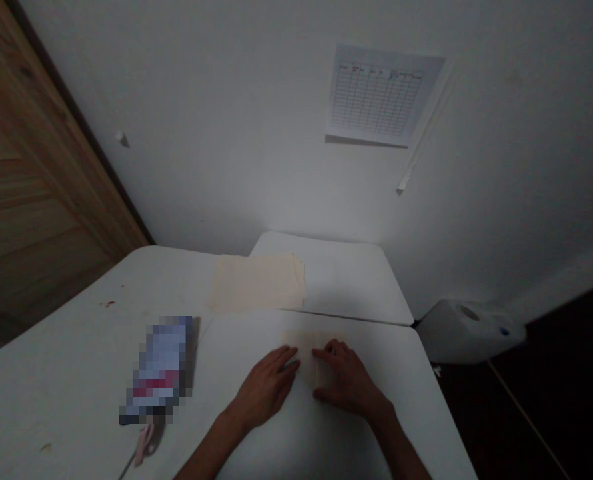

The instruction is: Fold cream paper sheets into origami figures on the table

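A thin pale sheet of paper (305, 363) lies on the white tabletop between my two hands, hard to make out in the dim light. My left hand (269, 383) rests at its left side, fingers stretched out and laid nearly flat. On the right part of the sheet, my right hand (346, 380) presses down with the index finger and thumb spread apart, the other fingers partly curled. A straight edge or fold in the paper runs between that thumb and index finger. Just beyond my hands lies a small stack of beige sheets (256, 283).
The white table (376, 433) has seams between its sections. To the left lie a blurred-out blue and red packet (159, 367) and a small pink object (144, 443). A printed chart (379, 100) hangs on the wall. A white plastic jug (466, 333) stands beyond the right edge.
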Available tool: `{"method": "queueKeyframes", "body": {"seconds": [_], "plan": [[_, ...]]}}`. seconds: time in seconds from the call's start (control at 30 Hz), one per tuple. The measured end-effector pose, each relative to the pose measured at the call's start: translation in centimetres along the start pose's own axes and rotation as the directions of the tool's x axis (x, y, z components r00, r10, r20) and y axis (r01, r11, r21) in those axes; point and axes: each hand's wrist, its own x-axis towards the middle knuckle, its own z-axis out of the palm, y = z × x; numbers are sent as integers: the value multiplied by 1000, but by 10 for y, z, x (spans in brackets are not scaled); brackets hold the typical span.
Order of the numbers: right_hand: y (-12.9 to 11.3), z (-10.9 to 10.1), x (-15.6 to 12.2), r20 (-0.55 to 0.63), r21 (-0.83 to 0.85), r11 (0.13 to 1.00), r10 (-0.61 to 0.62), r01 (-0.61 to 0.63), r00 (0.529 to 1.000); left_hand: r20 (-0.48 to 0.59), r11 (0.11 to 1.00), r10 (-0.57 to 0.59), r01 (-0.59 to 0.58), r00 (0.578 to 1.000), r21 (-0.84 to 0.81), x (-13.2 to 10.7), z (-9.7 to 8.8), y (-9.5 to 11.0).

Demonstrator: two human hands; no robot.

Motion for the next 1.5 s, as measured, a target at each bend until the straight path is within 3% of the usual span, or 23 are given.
{"method": "queueKeyframes", "body": {"seconds": [0.17,0.33,0.6,0.7,0.97,1.2,1.5], "plan": [[-9,7,-3,-92,-33,999,3,-6,996,-22,998,-30,29,999,-49,1,-2,0],[-18,27,-1,-229,-113,991,49,-77,972,-39,997,-58,56,998,-47,1,-2,4],[-24,56,-9,-245,-190,972,-186,141,952,8,999,-45,45,999,2,0,-6,8],[-27,56,-20,-230,-202,964,-221,175,948,26,999,-45,44,999,14,0,-8,10],[-33,54,-41,-278,-192,979,-123,71,952,17,999,-52,51,999,10,0,-7,9],[-28,59,-59,-319,-203,978,-113,49,941,18,997,-63,62,998,36,0,-6,11],[-26,57,-66,-339,-167,985,-105,50,935,-64,995,-90,91,994,26,17,11,18]]}}
